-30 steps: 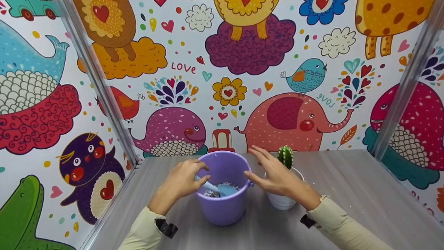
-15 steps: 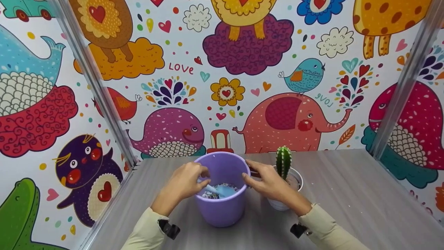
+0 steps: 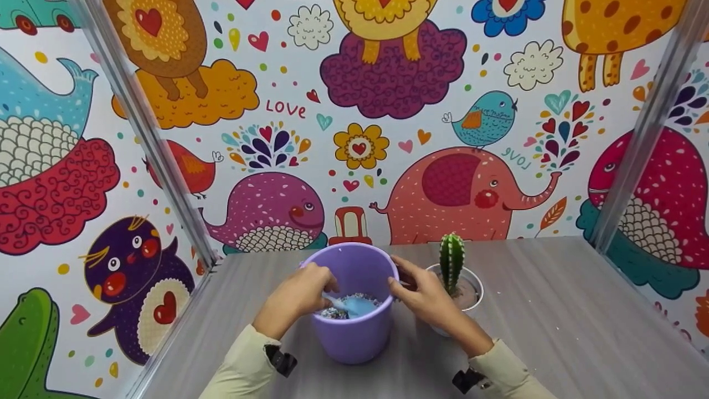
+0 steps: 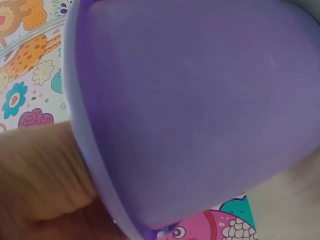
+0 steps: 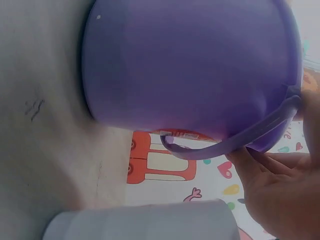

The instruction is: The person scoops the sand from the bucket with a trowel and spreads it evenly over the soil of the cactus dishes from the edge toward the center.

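Note:
A purple bucket [image 3: 354,341] stands on the table with small multicoloured gravel [image 3: 334,313] in its bottom. My left hand [image 3: 296,296] reaches over the bucket's left rim and holds the handle of a light-blue shovel [image 3: 359,306], whose blade lies on the gravel. The left fingertips are partly hidden inside the bucket. On the right side, my right hand [image 3: 424,291] grips the bucket's rim, thumb on the near side. The right wrist view shows those fingers beside the bucket's purple carrying handle [image 5: 225,145], which hangs down outside the wall.
Just right of the bucket, a green cactus [image 3: 452,260] stands in a white pot [image 3: 475,302], partly behind my right forearm. The grey table [image 3: 554,310] has a few tiny pale specks on it. Printed cartoon panels [image 3: 266,210] wall it in at the back and sides.
My right hand has come left and down from beside the bucket and taken hold of its rim. The left hand has reached further in and closed round the shovel's handle.

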{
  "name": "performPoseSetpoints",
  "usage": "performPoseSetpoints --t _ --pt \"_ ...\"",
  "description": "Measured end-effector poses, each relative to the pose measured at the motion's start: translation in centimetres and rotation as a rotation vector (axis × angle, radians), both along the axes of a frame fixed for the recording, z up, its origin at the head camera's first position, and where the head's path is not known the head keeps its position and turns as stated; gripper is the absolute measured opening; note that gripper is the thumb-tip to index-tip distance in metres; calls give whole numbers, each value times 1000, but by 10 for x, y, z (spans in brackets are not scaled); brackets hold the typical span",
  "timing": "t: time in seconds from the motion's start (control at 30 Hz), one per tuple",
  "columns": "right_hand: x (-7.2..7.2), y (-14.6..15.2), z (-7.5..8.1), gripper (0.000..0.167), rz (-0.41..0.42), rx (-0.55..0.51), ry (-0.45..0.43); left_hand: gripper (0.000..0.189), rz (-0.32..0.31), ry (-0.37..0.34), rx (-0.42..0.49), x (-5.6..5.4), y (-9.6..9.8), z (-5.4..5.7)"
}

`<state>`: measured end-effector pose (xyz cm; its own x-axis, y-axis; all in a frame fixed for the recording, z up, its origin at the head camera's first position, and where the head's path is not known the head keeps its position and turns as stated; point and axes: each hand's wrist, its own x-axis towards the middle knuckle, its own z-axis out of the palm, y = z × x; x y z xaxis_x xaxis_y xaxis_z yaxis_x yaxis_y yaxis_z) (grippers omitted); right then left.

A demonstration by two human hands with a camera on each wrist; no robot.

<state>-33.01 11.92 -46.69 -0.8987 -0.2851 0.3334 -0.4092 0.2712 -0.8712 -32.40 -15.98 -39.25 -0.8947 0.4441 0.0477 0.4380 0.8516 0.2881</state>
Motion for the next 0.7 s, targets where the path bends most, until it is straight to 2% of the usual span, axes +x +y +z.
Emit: performPoseSetpoints --t 0.17,0.27,0.4,0.57,0.63,0.7 --pt "3 -2 -2 67 -18 -15 -1 20 -11 14 -25 1 3 2" --pt "3 -3 -3 66 -26 -27 5 19 26 50 -23 5 3 4" --pt "2 -3 -5 65 -24 -50 2 17 80 151 -71 12 4 5" --pt "2 -2 -7 63 -22 -88 -15 25 64 272 -177 14 11 4" --pt "2 -1 -8 62 -19 -99 -17 26 62 266 -198 11 13 4" --pt "2 -2 -8 63 -18 -103 -16 26 70 230 -209 7 15 3"
